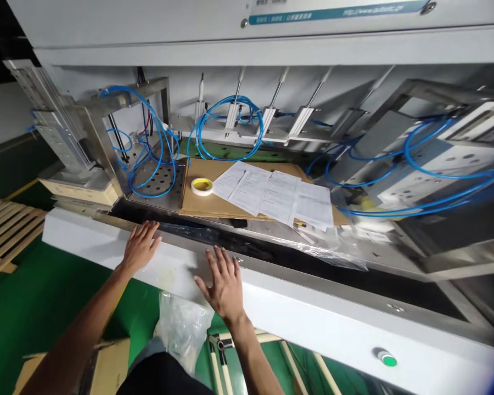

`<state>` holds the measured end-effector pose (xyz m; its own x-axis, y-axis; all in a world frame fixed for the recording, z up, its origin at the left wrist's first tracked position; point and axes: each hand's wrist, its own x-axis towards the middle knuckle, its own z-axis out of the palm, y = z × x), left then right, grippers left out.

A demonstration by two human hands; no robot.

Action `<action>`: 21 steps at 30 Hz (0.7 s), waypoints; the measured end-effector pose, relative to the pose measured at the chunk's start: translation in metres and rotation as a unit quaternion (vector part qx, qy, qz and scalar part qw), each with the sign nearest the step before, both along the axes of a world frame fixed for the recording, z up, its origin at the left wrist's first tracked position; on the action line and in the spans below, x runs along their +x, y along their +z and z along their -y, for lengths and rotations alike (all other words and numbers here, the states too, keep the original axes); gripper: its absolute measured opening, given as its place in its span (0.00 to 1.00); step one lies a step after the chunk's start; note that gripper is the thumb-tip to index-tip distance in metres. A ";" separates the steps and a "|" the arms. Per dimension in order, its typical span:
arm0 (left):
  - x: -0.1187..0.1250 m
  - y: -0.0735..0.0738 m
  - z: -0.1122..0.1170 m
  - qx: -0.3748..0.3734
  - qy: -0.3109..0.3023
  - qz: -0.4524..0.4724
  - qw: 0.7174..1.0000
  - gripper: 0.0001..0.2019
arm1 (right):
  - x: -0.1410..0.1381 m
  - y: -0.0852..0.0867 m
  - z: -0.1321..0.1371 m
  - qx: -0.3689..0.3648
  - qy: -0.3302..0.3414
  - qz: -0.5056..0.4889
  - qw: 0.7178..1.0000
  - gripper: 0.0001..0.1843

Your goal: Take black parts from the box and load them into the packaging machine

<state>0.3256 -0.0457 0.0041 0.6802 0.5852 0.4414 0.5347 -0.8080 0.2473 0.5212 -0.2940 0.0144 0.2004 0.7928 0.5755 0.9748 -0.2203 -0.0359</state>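
Observation:
My left hand (pixel 140 245) lies flat with fingers spread on the white front panel (pixel 296 312) of a large machine, near its upper edge. My right hand (pixel 223 283) rests open on the same panel a little to the right, fingers stretched up toward the edge. Neither hand holds anything. Just behind the panel's edge lies clear plastic film (pixel 325 253) along a dark gap. Further in, a sheet of cardboard (pixel 201 202) carries a roll of tape (pixel 202 186) and several printed paper sheets (pixel 280 195).
Blue air hoses (pixel 230 129) loop over metal brackets and cylinders inside the machine. A green button (pixel 388 360) sits on the panel at right. A plastic bag (pixel 183 326) hangs below my hands. A wooden pallet (pixel 6 230) and green floor (pixel 37 296) lie at left.

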 end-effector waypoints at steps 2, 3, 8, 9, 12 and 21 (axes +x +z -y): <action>0.013 -0.001 -0.016 -0.021 -0.017 -0.027 0.999 0.22 | 0.001 -0.008 -0.009 -0.045 0.000 -0.004 0.999 0.47; 0.018 -0.002 -0.022 -0.029 -0.029 -0.034 0.999 0.21 | 0.002 -0.013 -0.008 -0.062 -0.005 -0.012 0.998 0.50; 0.035 -0.011 -0.039 -0.065 -0.116 -0.059 0.989 0.16 | 0.000 -0.027 0.012 -0.094 -0.059 -0.044 0.993 0.55; 0.038 -0.012 -0.041 -0.072 -0.132 -0.060 0.987 0.15 | -0.002 -0.027 0.014 -0.097 -0.066 -0.052 0.992 0.56; 0.044 -0.013 -0.052 -0.091 -0.145 -0.040 0.984 0.17 | -0.009 -0.023 0.014 -0.116 -0.080 -0.083 0.987 0.59; -0.010 0.006 -0.035 -0.094 -0.142 0.106 0.980 0.23 | -0.020 -0.007 0.010 -0.164 -0.121 -0.170 0.964 0.67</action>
